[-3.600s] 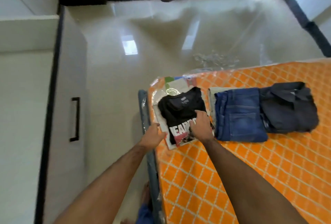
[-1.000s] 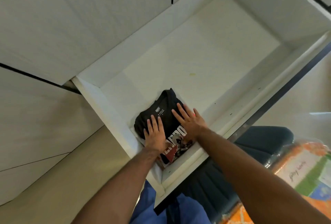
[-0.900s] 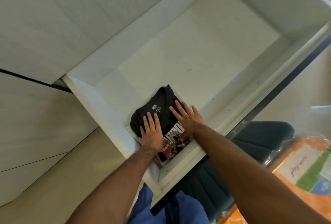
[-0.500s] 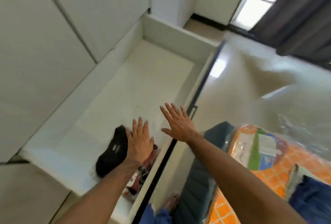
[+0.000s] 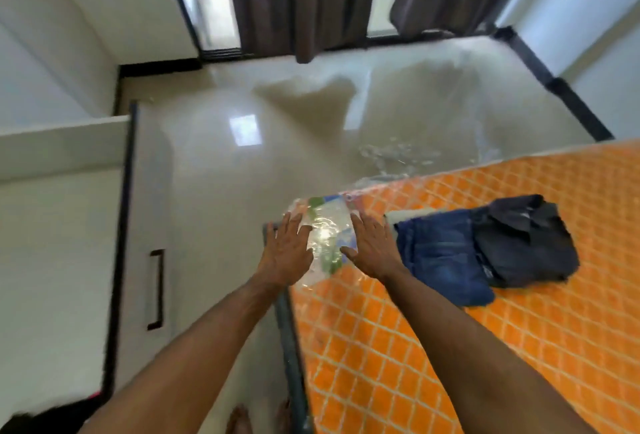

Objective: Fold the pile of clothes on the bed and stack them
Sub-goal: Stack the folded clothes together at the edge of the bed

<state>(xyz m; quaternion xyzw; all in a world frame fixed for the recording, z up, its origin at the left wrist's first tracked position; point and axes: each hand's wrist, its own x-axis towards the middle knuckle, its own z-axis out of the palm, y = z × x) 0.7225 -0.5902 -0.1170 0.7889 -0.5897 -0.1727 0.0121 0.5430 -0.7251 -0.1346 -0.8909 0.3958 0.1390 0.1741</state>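
Both hands are held out flat, palms down and fingers straight, with nothing grasped in either: the left hand is seen over the near corner of the bed, the right hand just beside it, and whether the palms touch the surface cannot be told. Between the two hands a glossy printed label in white, green and blue is seen under clear, crinkled plastic wrap at the mattress corner. The mattress itself is covered in orange quilted fabric crossed by pale diamond stitching, and a dark grey-blue bed frame is seen along its left edge. Two folded garments are counted on the bed: a pair of blue jeans, of faded denim folded into a rough rectangle, lies just right of the right hand, and a dark garment, charcoal and more loosely folded with rumpled edges, touches the far right side of the jeans. A pale fold of cloth is seen at the far edge of the jeans. To the left, a white drawer front with one black bar handle is seen above a glossy beige floor. Two dark brown curtains are seen hanging at the far wall.
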